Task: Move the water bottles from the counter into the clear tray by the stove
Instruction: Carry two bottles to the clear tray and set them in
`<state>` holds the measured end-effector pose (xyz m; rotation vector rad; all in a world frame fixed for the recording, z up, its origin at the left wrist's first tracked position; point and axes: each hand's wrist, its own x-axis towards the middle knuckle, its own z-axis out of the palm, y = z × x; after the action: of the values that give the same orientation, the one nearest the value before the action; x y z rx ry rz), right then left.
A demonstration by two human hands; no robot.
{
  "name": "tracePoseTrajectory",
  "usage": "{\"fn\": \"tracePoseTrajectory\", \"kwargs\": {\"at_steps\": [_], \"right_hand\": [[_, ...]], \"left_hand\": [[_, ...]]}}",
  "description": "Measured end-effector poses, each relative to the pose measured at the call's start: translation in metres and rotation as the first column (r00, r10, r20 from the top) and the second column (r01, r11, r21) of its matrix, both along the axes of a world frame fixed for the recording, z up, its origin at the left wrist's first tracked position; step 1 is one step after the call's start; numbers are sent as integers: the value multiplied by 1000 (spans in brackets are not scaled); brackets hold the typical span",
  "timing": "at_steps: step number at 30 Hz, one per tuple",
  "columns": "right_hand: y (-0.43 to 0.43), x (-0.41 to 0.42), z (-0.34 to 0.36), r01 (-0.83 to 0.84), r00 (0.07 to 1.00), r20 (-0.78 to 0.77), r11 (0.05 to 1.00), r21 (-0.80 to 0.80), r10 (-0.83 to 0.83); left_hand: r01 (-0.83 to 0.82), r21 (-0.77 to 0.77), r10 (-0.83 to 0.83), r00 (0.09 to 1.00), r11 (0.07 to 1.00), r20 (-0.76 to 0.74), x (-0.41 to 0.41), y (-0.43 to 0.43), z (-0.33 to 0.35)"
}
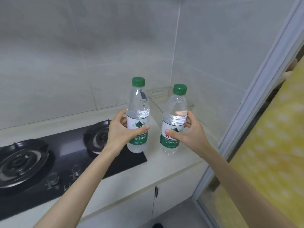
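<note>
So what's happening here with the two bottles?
A person holds a water bottle upright in each hand: the left hand grips the left bottle, the right hand the right bottle. Both are lifted over the counter beside the stove. The clear tray in the corner looks empty.

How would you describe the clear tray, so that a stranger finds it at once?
Start at the black stove and follow the pale counter right into the tiled corner. The clear tray sits there, behind the two bottles. It alone is see-through and flat, with a handle slot.
</note>
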<state>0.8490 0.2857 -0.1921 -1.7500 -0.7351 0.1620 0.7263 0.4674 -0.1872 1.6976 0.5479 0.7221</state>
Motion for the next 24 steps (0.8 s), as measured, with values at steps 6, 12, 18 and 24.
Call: {"fn": "tracePoseTrajectory", "kwargs": {"at_steps": [6,12,18,24], "right_hand": [[23,94,1,25,1000,-4,1000,-15,-25],[50,183,8,37,999,-3,999,-18,-37],[78,256,7,26,1000,0,999,-30,-26],[114,315,-12,11,1000,-21,999,-50,-12]], "left_hand": [[1,-22,0,1000,1000,22,103,30,0],[-18,-40,20,999,999,42,188,57,6],[-69,-48,70,997,996,29,244,75,3],[-163,-51,163,987,985,10,284,90,-13]]}}
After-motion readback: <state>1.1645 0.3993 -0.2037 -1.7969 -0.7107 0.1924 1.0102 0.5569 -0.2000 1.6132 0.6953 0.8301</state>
